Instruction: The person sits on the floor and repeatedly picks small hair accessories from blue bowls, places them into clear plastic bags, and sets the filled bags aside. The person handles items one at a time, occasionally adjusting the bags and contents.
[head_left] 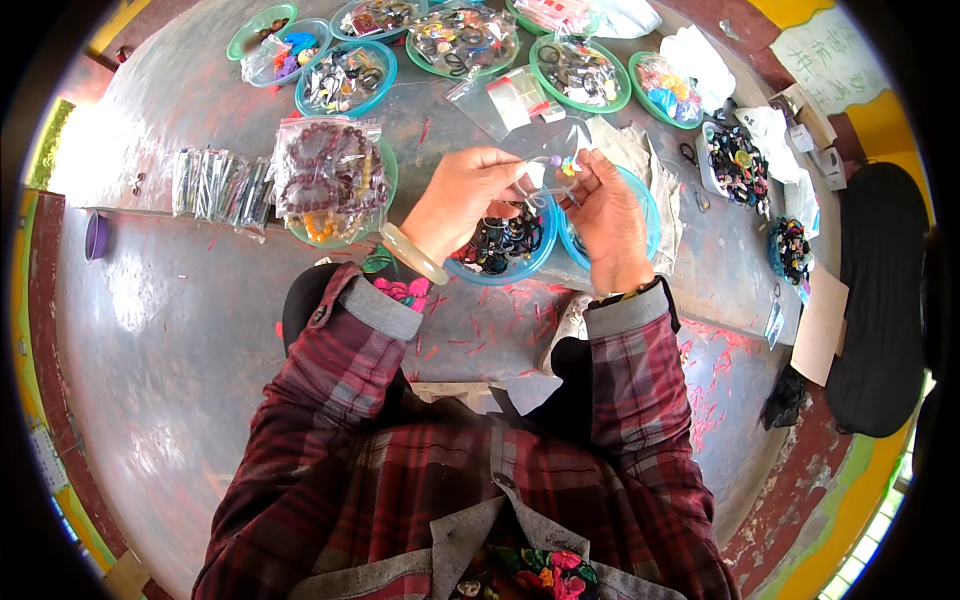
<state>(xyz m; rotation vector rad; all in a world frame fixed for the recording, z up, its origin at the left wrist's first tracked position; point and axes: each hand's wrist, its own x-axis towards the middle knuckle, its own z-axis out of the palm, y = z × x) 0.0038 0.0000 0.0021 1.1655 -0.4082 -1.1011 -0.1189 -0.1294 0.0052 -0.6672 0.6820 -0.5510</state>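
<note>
Both my hands are raised over the bowls at the step's edge. In my left hand [465,195], thumb and fingers pinch a light cord with a small white tag [534,175]. My right hand [610,225] is closed on the other end of this beaded cord [570,167], beside its purple bead and a yellow-green charm. Clear plastic film seems to rise above the fingers; its outline is hard to make out. Beneath my left hand, a blue bowl [549,247] holds dark hair ties. Another blue bowl [655,222] is partly hidden behind my right hand.
Bagged beaded bracelets [330,170] fill a green bowl at left, beside several packets of thin items [222,188]. Bowls of bagged trinkets [463,40] line the back. A white basket [738,165] of dark accessories stands right, near a black cushion [880,300].
</note>
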